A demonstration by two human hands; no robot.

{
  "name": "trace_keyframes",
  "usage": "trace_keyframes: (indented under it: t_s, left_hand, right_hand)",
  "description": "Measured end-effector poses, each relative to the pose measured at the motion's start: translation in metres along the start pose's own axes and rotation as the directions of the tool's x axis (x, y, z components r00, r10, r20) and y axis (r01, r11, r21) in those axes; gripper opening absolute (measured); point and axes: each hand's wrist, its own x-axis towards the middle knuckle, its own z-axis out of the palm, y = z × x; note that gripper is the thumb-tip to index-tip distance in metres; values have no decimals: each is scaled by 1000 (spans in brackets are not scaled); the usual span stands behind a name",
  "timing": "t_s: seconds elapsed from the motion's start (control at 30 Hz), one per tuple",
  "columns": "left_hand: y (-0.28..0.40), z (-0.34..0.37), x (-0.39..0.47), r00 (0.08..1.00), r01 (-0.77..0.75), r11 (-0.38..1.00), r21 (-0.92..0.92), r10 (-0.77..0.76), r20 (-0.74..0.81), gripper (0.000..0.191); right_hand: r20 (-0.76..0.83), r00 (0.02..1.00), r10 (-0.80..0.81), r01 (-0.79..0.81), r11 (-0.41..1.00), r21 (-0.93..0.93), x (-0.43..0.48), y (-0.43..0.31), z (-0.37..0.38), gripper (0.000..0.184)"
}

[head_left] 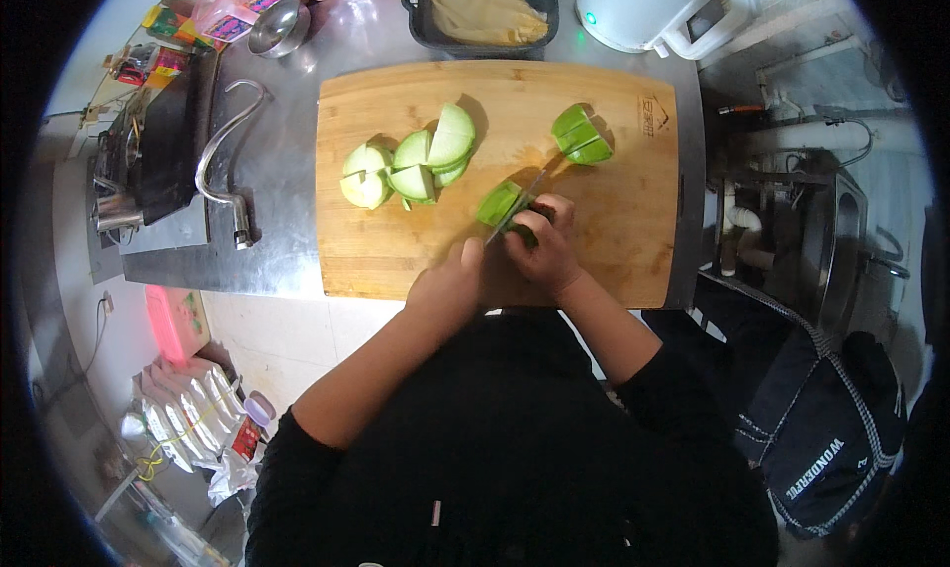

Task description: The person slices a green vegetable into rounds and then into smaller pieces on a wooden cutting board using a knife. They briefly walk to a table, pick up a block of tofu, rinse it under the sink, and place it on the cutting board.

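My left hand (449, 281) is closed around the handle of a knife (528, 191), its blade slanting away up and to the right. The blade lies against a green-skinned vegetable piece (496, 202) on a wooden cutting board (386, 255). Curled fingers of my right hand (547, 244) grip the vegetable right of the blade and hide part of it. Farther up and right sit cut green pieces (582, 135), skin side showing. On the board's left half, several thick pale-green chunks (430, 159) lie in a cluster, cut faces showing.
A steel counter (289, 122) carries the board. Behind it stand a dark bin (482, 44) with a tan bag, a white electric kettle (631, 10) and a metal bowl (279, 29). A curved faucet (211, 174) lies left, near a stove (167, 136). Dark fabric (816, 433) is at lower right.
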Motion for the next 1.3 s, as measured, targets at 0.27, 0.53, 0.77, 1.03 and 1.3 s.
trace_keyframes:
  t_s: [0.27,0.53,0.77,1.03,1.3]
  left_hand:
    - [36,-39,-51,999,-25,998,-66,27,25,25]
    - [49,-39,-48,989,-16,999,-29,20,146,22]
    - [56,-43,-35,990,13,996,-92,1,143,21]
    - [56,-41,-13,982,-1,999,-41,8,186,25]
    - [35,-4,17,995,-46,990,-136,58,81,24]
  right_hand:
    - [-97,987,125,-126,992,-6,-9,-6,-16,24]
    - [-66,994,84,-93,984,-152,-10,1,-10,27]
    - [-25,995,101,-104,984,-141,-8,-3,-14,24]
    - [-11,990,144,-144,983,-116,-11,-3,-12,29]
    - [-48,993,108,-113,985,-130,-14,3,-9,26]
